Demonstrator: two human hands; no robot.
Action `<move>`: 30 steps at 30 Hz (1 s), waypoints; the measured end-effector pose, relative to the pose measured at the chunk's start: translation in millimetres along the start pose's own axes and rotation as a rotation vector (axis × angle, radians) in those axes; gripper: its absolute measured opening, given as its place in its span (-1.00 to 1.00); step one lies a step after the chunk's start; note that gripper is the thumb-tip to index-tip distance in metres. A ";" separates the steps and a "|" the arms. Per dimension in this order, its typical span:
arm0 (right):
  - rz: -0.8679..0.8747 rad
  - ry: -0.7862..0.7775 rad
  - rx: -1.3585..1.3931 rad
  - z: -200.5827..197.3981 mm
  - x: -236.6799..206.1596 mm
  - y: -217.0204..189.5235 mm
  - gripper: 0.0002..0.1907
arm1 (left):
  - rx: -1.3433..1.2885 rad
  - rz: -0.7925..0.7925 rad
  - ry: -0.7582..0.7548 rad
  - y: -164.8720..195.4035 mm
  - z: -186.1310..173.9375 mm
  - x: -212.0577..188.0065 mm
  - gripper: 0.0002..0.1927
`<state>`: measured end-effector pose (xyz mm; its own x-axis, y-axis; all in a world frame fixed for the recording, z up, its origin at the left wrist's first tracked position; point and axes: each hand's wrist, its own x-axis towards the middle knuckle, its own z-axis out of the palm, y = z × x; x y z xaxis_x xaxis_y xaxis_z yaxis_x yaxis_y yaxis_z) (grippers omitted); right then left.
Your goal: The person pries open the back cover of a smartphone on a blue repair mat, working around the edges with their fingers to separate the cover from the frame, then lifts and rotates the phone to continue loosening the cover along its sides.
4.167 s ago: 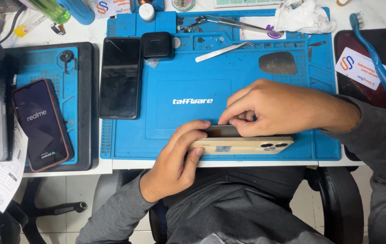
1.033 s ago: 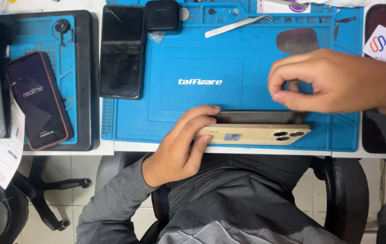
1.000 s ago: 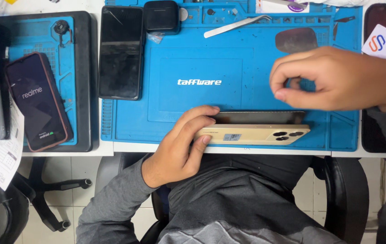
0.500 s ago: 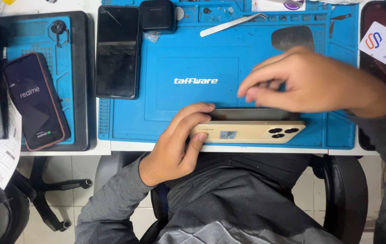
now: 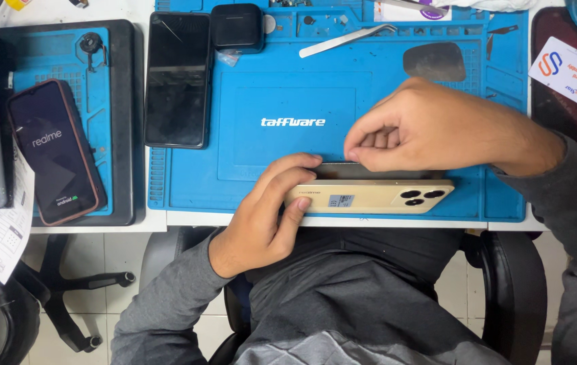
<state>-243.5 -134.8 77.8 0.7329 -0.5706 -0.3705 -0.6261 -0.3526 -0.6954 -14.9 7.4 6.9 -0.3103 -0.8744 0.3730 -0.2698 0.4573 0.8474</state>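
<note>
A gold phone (image 5: 369, 196) stands on its long edge at the near rim of a blue work mat (image 5: 288, 88), its back with the camera lenses facing me. My left hand (image 5: 268, 216) grips the phone's left end, thumb in front and fingers over the top. My right hand (image 5: 430, 128) comes in from the right with its fingertips pinched together on the dark upper edge of the phone near the middle. Whether a small tool sits between those fingertips is hidden.
On the mat lie a black phone (image 5: 177, 78) face up, a small black case (image 5: 237, 27), metal tweezers (image 5: 346, 40) and a dark oval pad (image 5: 435, 62). A lit dark phone (image 5: 55, 152) rests on a smaller blue mat (image 5: 45, 54) at the left. A white card (image 5: 565, 71) lies far right.
My right hand has moved left and down from above the mat's right side to the phone's top edge. My left hand keeps its grip on the phone.
</note>
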 end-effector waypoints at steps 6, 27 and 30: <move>-0.075 0.018 -0.016 1.0 2.8 -1.4 -0.73 | -0.004 -0.012 -0.004 -1.5 0.1 -1.0 -0.73; -0.023 -0.014 -0.023 0.3 2.1 -14.9 -0.68 | 0.036 -0.011 0.023 -8.4 3.2 3.5 -0.75; -0.051 -0.044 0.051 -3.3 -0.2 -11.2 -0.65 | 0.036 -0.010 0.020 -7.9 2.7 2.6 -0.75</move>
<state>-237.5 -133.2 87.7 0.7751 -0.5193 -0.3600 -0.5743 -0.3413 -0.7441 -16.0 2.0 0.2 -0.2896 -0.8819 0.3720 -0.3053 0.4535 0.8373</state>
